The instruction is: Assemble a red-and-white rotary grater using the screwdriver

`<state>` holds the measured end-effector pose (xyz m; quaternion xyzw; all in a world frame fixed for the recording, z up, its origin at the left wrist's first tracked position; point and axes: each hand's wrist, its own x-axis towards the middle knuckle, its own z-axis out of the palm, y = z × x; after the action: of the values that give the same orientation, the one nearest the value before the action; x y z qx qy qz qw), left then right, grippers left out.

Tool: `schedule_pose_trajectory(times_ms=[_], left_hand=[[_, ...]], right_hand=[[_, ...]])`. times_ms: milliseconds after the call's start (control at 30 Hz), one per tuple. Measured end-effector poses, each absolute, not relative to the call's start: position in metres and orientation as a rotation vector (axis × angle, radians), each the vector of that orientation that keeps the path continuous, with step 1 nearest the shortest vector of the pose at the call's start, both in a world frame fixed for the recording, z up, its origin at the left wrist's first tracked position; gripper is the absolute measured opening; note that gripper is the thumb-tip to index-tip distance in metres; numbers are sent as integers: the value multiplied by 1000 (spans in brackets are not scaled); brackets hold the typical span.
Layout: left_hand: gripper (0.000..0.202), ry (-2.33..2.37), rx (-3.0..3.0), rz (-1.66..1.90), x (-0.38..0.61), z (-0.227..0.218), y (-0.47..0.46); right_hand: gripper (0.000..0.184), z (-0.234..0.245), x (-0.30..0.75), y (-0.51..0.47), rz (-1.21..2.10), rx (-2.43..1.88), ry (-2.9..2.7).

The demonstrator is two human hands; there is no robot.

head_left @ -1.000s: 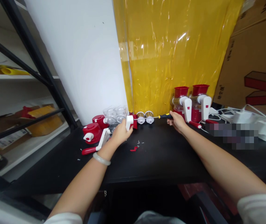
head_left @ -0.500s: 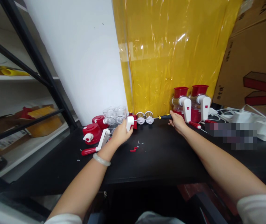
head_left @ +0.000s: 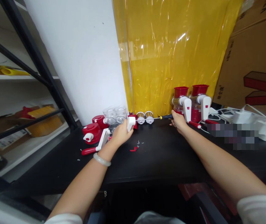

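My left hand [head_left: 121, 133] is closed around a white plastic crank handle [head_left: 131, 122], held above the table, its far part hidden by the fingers. In my right hand [head_left: 179, 121] is a screwdriver [head_left: 167, 117] with a black and yellow grip. Its long shaft lies level and points left, with the tip at the white crank handle. Just behind the shaft stand two metal grater drums [head_left: 149, 117]. Below the left hand, small red plastic pieces [head_left: 133, 149] and several tiny screws [head_left: 138, 142] lie on the black table [head_left: 161, 161].
Red grater bases [head_left: 92, 133], clear plastic housings [head_left: 115, 115] and another crank handle [head_left: 89, 151] with a red grip sit at left. Two assembled rotary graters [head_left: 181, 101] stand at back right, near white cables and adapters [head_left: 242, 116]. A large cardboard box [head_left: 251, 62] leans on the right.
My right hand and the screwdriver have shifted very slightly to the right. The white crank handle has tilted a little in my left hand.
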<state>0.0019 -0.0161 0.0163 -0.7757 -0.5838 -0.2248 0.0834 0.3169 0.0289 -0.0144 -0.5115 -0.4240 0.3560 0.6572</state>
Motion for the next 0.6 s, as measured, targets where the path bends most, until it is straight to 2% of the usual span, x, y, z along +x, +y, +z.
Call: schedule_pose_trajectory(times_ms=[167, 333, 600], left_hand=[[33, -1723, -2332, -708, 1, 15, -15], [33, -1755, -2340, -751, 0, 13, -12], [32, -1766, -2347, -777, 1, 13, -12]], right_hand=[[35, -10, 316, 29, 887, -1182, -921], [19, -2, 313, 25, 1090, -1037, -792], [11, -7, 315, 28, 1054, -916, -841]])
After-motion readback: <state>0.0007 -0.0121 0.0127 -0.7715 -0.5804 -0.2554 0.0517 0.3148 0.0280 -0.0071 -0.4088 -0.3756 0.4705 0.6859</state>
